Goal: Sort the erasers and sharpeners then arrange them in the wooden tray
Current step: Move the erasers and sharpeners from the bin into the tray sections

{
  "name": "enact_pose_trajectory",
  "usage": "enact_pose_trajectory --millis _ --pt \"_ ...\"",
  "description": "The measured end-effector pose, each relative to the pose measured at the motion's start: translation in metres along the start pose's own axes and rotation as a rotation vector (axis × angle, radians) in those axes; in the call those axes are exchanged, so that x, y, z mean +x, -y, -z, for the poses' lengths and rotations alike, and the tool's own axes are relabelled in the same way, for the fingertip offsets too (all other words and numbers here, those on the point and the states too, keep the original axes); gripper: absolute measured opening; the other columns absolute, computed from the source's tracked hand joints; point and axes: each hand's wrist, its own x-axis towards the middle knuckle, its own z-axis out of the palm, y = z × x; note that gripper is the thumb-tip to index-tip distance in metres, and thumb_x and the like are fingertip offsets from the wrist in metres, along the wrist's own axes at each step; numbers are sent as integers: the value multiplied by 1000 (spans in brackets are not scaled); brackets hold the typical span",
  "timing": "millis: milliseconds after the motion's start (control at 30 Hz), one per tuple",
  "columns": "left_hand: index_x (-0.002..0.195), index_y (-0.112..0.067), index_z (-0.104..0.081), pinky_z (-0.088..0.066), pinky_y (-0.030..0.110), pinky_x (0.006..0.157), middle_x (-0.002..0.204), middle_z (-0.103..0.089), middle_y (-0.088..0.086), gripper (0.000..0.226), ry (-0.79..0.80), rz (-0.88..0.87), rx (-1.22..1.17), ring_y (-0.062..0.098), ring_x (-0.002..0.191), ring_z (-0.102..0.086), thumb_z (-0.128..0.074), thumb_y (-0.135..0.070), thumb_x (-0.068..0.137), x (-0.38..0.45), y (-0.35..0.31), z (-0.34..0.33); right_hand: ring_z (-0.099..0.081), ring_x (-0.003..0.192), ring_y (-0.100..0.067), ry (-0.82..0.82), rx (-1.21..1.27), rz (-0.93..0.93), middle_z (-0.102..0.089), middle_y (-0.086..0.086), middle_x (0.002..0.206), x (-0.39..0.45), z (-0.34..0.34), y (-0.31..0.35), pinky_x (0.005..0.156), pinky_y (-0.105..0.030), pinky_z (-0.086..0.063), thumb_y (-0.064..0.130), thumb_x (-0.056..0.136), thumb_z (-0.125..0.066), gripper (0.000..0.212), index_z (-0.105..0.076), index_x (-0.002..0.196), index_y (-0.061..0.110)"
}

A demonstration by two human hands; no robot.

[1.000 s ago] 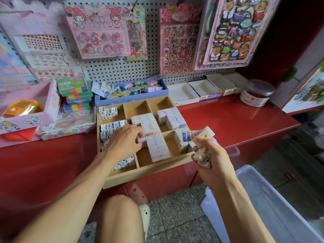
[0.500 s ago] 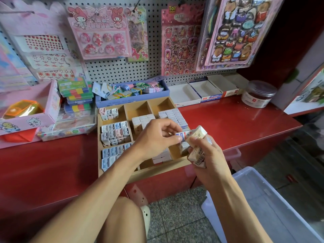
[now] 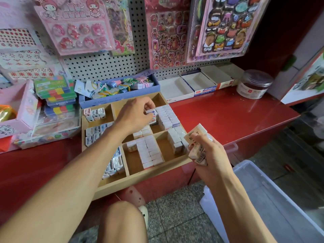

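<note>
Two hands work over the wooden tray (image 3: 140, 178), which sits on the red worktop (image 3: 228, 116) with its near edge past the worktop's front. The left hand (image 3: 135, 114) reaches across the tray, its grip pinched on one white eraser (image 3: 151, 111) just beside the packed block of erasers (image 3: 167, 117) in the far right compartment. The right hand (image 3: 208, 155) hovers at the tray's near right corner, its grip closed round a small bundle of wrapped erasers (image 3: 195, 137), barcodes showing. More erasers fill rows in the middle compartments (image 3: 149, 153), and sharpeners (image 3: 94, 114) stand in the left ones. Behind the tray lies a blue box (image 3: 121, 97) of small trinkets; to its right are white cardboard boxes (image 3: 177, 90) and a clear jar (image 3: 254, 85). A clear plastic bin (image 3: 273, 199) stands on the floor at the lower right.
</note>
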Motion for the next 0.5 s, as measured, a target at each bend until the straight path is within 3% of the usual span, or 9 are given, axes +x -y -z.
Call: enact_pose_trajectory --millis 267,333,400,500 --pt "101 -21 -63 -41 26 70 95 -56 -9 15 38 -82 211 10 88 -50 -67 -13 88 21 7 -30 -55 57 -12 26 -61 37 -60 -4 65 9 8 9 48 -22 -45 -3 90 -59 19 -53 78 11" --pt "99 -19 -64 -41 28 73 94 -54 -7 15 16 -112 239 12 90 -48 -67 -11 87 24 10 -34 -58 61 -17 27 -60 48 -62 -9 73 11 9 10 51 -26 -48 0 83 -66 13 -58 86 11" --pt "96 -16 -65 -43 31 75 90 -52 -6 14 -3 -141 253 16 91 -51 -67 -9 84 25 13 -36 -58 68 -21 15 -57 51 -63 -15 84 12 11 9 60 -32 -47 4 77 -70 24 -63 97 15" --pt "93 -15 -66 -45 34 77 90 -56 -4 14 -21 -173 269 20 93 -53 -68 -8 82 26 15 -38 -57 67 -21 -19 -78 44 -62 -14 88 15 15 7 60 -32 -47 0 85 -67 26 -66 99 22"
